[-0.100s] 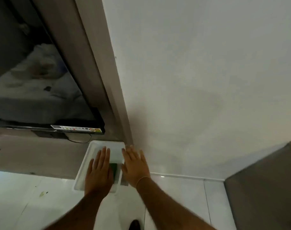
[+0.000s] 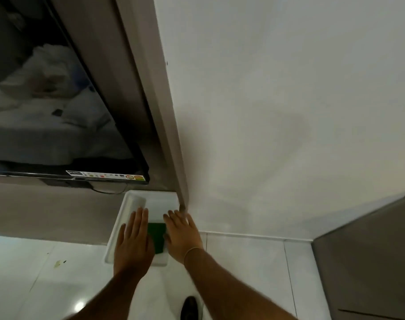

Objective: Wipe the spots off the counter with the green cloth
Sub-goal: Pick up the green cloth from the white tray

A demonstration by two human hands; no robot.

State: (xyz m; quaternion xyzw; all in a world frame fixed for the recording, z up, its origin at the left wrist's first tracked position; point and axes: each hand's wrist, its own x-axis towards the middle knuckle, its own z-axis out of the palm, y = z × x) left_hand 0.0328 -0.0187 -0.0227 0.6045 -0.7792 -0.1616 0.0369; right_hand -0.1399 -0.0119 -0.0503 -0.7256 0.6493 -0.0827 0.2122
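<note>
Green cloth [image 2: 158,236], white tray [image 2: 127,204]

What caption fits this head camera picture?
Two flat hands, left hand and right hand, over a green cloth in a white tray.

Green cloth [image 2: 158,236] half hidden between left hand [image 2: 133,243] and right hand [image 2: 182,237]; contact unclear.

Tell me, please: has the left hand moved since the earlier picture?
No clear move. The left hand lies flat over the white tray, beside the green cloth, in the same place against the tray's rim as before.
</note>
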